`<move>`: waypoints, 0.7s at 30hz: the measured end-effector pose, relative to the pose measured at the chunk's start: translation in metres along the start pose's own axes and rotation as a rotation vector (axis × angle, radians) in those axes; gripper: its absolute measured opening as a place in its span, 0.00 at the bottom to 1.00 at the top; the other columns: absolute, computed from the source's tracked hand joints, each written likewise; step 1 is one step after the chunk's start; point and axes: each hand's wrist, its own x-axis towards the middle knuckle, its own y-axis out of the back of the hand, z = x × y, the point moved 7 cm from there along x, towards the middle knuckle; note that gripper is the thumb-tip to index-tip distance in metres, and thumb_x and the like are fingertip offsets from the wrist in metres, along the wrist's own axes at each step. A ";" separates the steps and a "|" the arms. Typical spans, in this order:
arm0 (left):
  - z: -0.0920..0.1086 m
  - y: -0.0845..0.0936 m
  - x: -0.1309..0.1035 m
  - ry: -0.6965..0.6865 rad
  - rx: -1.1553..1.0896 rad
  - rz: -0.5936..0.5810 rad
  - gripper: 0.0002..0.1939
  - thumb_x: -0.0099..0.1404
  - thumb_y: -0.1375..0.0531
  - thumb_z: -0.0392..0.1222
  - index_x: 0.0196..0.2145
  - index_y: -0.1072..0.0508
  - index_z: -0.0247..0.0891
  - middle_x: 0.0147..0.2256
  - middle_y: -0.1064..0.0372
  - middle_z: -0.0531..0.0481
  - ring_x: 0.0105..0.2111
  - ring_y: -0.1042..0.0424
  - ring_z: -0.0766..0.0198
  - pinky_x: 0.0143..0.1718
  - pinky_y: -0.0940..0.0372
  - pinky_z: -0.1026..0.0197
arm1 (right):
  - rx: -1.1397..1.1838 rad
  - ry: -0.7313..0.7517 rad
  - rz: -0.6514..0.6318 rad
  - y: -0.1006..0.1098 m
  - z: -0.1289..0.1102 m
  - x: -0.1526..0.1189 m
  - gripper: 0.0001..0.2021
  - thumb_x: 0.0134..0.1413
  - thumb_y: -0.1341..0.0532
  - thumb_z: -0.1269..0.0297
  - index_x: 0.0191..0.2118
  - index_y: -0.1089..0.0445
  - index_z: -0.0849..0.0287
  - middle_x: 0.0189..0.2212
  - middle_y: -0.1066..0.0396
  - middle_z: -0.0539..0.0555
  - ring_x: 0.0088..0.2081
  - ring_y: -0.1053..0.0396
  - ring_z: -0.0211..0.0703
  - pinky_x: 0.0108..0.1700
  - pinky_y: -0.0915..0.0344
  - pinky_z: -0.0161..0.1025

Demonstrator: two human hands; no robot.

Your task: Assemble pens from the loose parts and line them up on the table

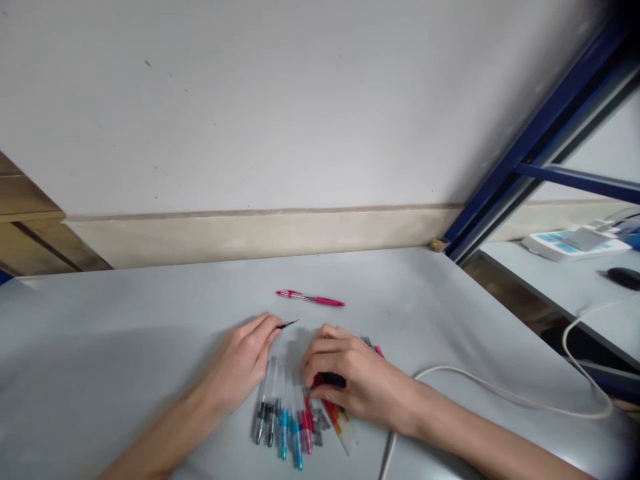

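Observation:
A thin dark pen refill (289,325) is pinched between the thumb and fingers of my left hand (253,347), its tip pointing up to the right. My right hand (340,367) is curled low over the right part of a group of pen parts, thumb and index fingertips close together; what they hold, if anything, is hidden. Between and below my hands lie clear pen barrels with black (265,417), blue (290,430) and pink (307,427) ends. Red and orange refills (334,417) stick out under my right hand, beside small grey pieces (320,423).
A pink pen (311,298) lies alone beyond my hands. A white cable (480,379) loops across the table's (100,373) right side. Behind stands a wall (250,120); at right are a blue metal frame (530,140) and another desk with a black mouse (624,278).

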 end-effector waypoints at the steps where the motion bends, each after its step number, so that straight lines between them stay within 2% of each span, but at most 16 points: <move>1: 0.000 0.001 0.000 -0.003 0.001 0.003 0.12 0.76 0.53 0.41 0.42 0.30 0.44 0.37 0.28 0.53 0.35 0.29 0.64 0.38 0.36 0.62 | 0.004 0.006 0.003 0.000 0.001 0.000 0.03 0.58 0.32 0.71 0.35 0.26 0.58 0.35 0.25 0.51 0.43 0.34 0.44 0.51 0.38 0.41; 9: 0.001 0.002 0.001 -0.003 -0.001 0.009 0.12 0.76 0.53 0.41 0.42 0.30 0.43 0.37 0.28 0.53 0.34 0.29 0.63 0.38 0.36 0.62 | 0.099 -0.013 0.049 0.002 0.002 -0.001 0.06 0.57 0.33 0.76 0.33 0.26 0.58 0.32 0.25 0.49 0.38 0.32 0.41 0.48 0.37 0.40; 11: 0.001 0.001 0.001 -0.006 -0.004 0.008 0.12 0.76 0.53 0.41 0.42 0.30 0.43 0.38 0.28 0.53 0.35 0.29 0.64 0.39 0.36 0.62 | 0.211 -0.055 0.128 0.010 0.005 -0.001 0.04 0.57 0.34 0.75 0.35 0.26 0.59 0.33 0.25 0.51 0.37 0.31 0.40 0.45 0.35 0.39; 13: 0.001 0.001 0.001 -0.012 -0.005 0.004 0.12 0.76 0.53 0.41 0.43 0.30 0.44 0.38 0.28 0.53 0.36 0.29 0.64 0.39 0.37 0.62 | 0.326 -0.111 0.262 0.022 0.012 -0.002 0.02 0.58 0.35 0.72 0.37 0.26 0.59 0.35 0.25 0.52 0.37 0.30 0.41 0.43 0.33 0.38; 16: 0.001 0.000 0.001 -0.019 0.001 -0.008 0.11 0.76 0.53 0.41 0.44 0.30 0.44 0.38 0.28 0.53 0.35 0.29 0.64 0.39 0.37 0.62 | 0.453 -0.162 0.460 0.039 0.025 -0.006 0.04 0.58 0.34 0.67 0.39 0.26 0.58 0.36 0.25 0.53 0.38 0.28 0.41 0.44 0.32 0.39; 21: 0.003 0.001 0.000 -0.010 0.043 0.001 0.11 0.76 0.52 0.42 0.44 0.31 0.44 0.38 0.28 0.53 0.35 0.29 0.63 0.38 0.37 0.61 | 0.586 -0.267 0.613 0.049 0.049 -0.011 0.10 0.55 0.31 0.63 0.40 0.28 0.58 0.35 0.24 0.54 0.38 0.26 0.42 0.43 0.32 0.40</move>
